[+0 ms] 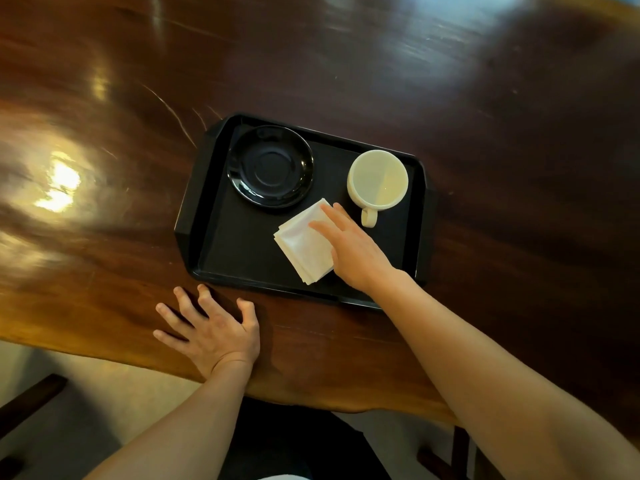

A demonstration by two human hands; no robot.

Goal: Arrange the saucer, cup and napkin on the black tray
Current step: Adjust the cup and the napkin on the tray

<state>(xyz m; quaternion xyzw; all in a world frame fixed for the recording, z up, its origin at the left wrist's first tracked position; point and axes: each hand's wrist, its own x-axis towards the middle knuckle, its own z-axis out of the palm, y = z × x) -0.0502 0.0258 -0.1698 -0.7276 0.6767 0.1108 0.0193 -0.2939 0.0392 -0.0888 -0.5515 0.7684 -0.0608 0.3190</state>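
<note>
1. A dark brown wooden table (450,98) is seen across most of the view; its top is polished, and bright patches of light are reflected on the left and along the far edge.
2. Fine pale scratches (169,112) are marked in the tabletop left of centre.
3. The near edge of the table is cut in an uneven, wavy line.
4. A pale floor (114,393) is shown below that edge.
5. A dark wooden bar (31,393) is seen low on the left; what it belongs to cannot be told.
</note>
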